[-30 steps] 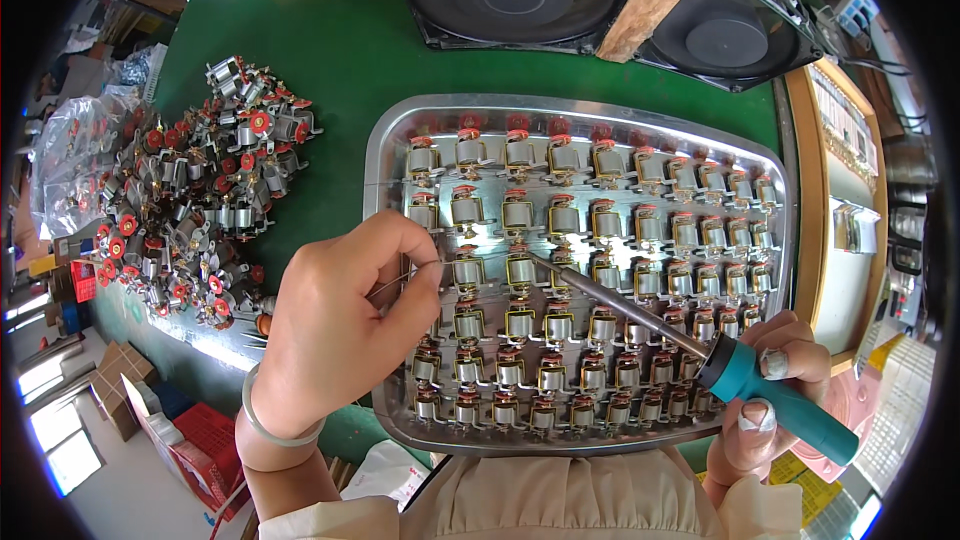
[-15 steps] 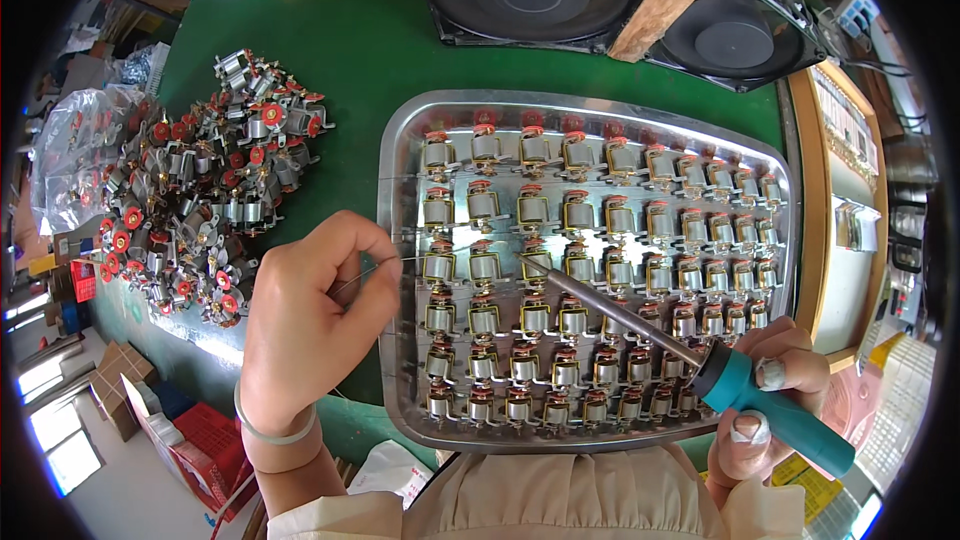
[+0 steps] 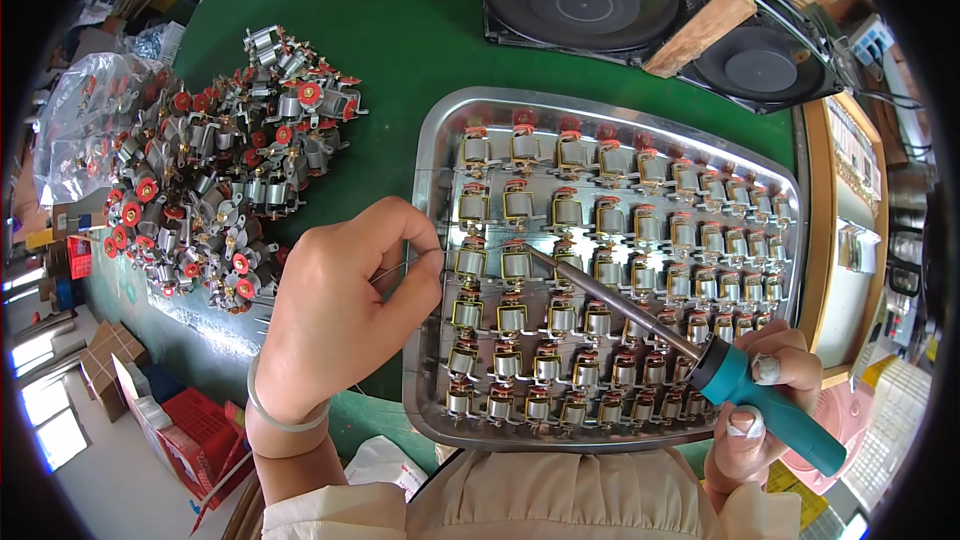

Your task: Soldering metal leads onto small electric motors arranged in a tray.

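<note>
My right hand [image 3: 765, 400] is closed around the teal handle of a soldering iron [image 3: 640, 318]. Its tip reaches the third row of small metal coil units with red tops [image 3: 517, 262], near the left side of a steel tray [image 3: 428, 400]. Between the pinched thumb and finger of my left hand [image 3: 365, 295], a thin solder wire [image 3: 470, 249] runs toward the iron's tip. Whether wire and tip touch is too small to tell. The coil units stand upright in rows, with fine wires trailing between them.
Left of the tray lies a heap of similar coil units [image 3: 215, 175] beside a clear plastic bag [image 3: 80, 130]. Two black fan-like round units [image 3: 585, 0] with a wooden strip [image 3: 700, 32] stand at the back. A wooden frame [image 3: 815, 180] borders the right side.
The whole view has shifted, so tray and heap appear farther right. The iron's tip and the wire have moved one unit leftward along the third row. Both hands keep their grips.
</note>
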`<control>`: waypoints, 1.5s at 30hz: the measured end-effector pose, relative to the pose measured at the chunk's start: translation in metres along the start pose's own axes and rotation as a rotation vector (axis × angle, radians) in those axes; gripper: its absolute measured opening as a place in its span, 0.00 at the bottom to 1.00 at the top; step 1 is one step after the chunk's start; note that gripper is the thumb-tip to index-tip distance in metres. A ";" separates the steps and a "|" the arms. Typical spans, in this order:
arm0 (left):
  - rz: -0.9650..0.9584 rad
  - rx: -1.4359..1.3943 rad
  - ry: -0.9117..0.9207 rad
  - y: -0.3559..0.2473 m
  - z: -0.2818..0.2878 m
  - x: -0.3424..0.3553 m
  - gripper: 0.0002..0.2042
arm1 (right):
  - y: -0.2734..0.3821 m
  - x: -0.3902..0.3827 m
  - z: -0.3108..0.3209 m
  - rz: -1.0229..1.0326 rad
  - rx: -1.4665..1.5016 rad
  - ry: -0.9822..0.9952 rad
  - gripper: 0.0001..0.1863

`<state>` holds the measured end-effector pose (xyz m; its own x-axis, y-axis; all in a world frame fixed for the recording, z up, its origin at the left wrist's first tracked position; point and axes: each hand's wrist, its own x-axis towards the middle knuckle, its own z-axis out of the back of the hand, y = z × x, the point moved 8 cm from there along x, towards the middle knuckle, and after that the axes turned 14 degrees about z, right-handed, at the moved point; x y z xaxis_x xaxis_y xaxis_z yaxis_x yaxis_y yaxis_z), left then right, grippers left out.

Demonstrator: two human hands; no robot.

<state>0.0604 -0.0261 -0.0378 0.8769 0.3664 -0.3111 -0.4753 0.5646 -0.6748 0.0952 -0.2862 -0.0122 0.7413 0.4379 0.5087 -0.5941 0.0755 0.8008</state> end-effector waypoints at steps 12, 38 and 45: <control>-0.012 -0.011 0.007 -0.004 -0.001 0.000 0.03 | -0.001 0.000 0.000 0.005 0.001 0.003 0.20; 0.014 0.048 -0.057 0.012 0.017 -0.002 0.04 | 0.004 0.003 -0.019 0.028 0.060 0.008 0.21; 0.017 0.050 -0.048 0.016 0.018 -0.003 0.04 | 0.004 0.005 -0.025 0.045 0.080 0.032 0.21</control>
<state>0.0490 -0.0053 -0.0356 0.8648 0.4109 -0.2886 -0.4940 0.5936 -0.6353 0.0889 -0.2618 -0.0146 0.7034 0.4677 0.5353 -0.5986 -0.0163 0.8009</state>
